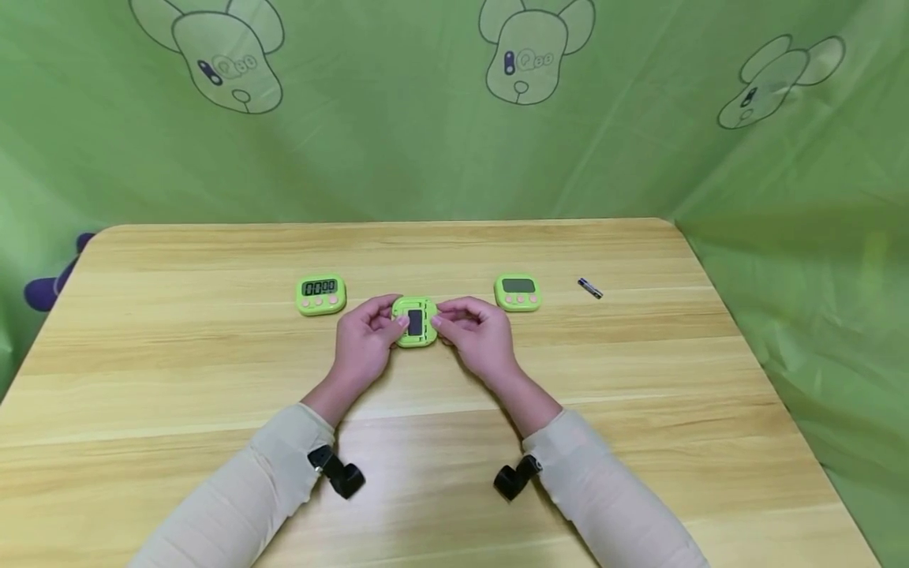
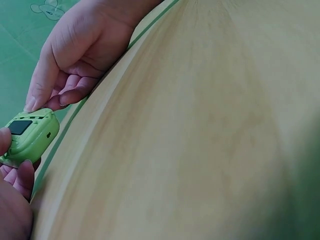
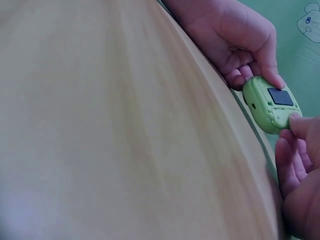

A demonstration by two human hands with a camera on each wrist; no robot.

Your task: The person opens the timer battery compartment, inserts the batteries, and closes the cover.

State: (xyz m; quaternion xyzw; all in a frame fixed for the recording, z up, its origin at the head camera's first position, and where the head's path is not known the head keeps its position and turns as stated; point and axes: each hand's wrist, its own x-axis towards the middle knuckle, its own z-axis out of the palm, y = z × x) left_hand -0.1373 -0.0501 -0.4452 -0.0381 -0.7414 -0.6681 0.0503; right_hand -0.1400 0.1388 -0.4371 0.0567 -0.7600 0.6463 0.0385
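Note:
Between both hands is a light green digital timer, its back turned up and showing a dark rectangular patch and a slotted recess. My left hand pinches its left side, thumb on the back beside the dark patch. On the opposite side my right hand holds the edge, thumb tip at the recess and fingers behind. The left wrist view shows a small hole in the side of the timer. In the right wrist view, both thumbs lie on the back of the timer; its front is hidden.
A second green timer reading 0000 lies left of the hands. To the right lies a third timer with a blank screen, and beyond it a small battery. The wooden table meets green curtains behind.

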